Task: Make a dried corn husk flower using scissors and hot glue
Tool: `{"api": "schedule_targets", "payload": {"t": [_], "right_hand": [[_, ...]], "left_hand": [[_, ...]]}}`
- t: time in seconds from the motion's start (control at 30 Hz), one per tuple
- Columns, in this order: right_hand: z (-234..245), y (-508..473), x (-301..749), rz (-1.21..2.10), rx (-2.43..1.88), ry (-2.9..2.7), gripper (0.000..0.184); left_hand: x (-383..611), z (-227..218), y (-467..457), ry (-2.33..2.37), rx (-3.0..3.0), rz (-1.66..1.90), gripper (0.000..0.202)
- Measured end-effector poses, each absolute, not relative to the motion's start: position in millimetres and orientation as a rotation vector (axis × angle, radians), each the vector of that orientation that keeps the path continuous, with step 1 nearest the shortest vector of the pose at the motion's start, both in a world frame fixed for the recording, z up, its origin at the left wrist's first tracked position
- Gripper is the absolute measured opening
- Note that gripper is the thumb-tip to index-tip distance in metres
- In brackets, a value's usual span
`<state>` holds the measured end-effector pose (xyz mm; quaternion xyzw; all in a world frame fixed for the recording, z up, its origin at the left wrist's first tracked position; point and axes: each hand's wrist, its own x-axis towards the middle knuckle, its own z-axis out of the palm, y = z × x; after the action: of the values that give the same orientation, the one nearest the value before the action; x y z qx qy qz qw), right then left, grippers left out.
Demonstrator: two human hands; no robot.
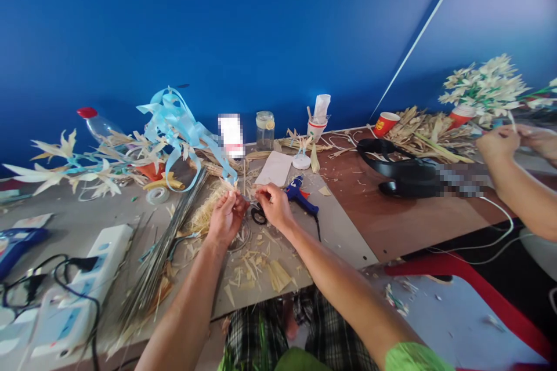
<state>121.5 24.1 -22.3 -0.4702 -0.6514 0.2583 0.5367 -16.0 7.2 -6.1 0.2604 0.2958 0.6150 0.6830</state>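
My left hand [228,214] is closed in a pinch, fingertips pointing up. A small pale tip shows at its fingers, right beside the lower end of a light blue ribbon [172,119]; I cannot make out the held piece. Just to the right, my right hand [274,206] has thumb and fingers pressed together, and whatever they hold is too small to name. Black-handled scissors [258,214] lie between the hands. A blue glue gun [302,197] rests right of my right hand. Pale dry husk scraps [278,275] are scattered below, and a bundle of thin wires [163,255] lies left.
A white power strip [102,266] with black cables takes up the left front. Husk flowers [104,177], a glass jar [265,130] and a paper cup [317,128] stand behind. At right are a black headset [409,177] and another person's hands [500,145] near a white bouquet [487,84].
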Motion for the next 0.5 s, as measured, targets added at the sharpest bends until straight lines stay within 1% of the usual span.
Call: {"api": "schedule_targets", "payload": {"t": [0.2, 0.37, 0.43, 0.5], "right_hand": [[-24, 23, 120, 0.629, -1.127, -1.612, 0.019], [-18, 22, 123, 0.575, -1.143, -1.635, 0.04], [-15, 21, 124, 0.603, -1.14, -1.587, 0.041], [-11, 19, 124, 0.66, -1.097, -1.526, 0.035]], "left_hand": [[-17, -10, 9, 0.668, 0.604, 1.397, 0.022], [-17, -14, 11, 0.723, 0.66, 1.408, 0.027], [-16, -15, 12, 0.763, 0.717, 1.403, 0.028], [-15, -16, 12, 0.801, 0.779, 1.401, 0.028]]}}
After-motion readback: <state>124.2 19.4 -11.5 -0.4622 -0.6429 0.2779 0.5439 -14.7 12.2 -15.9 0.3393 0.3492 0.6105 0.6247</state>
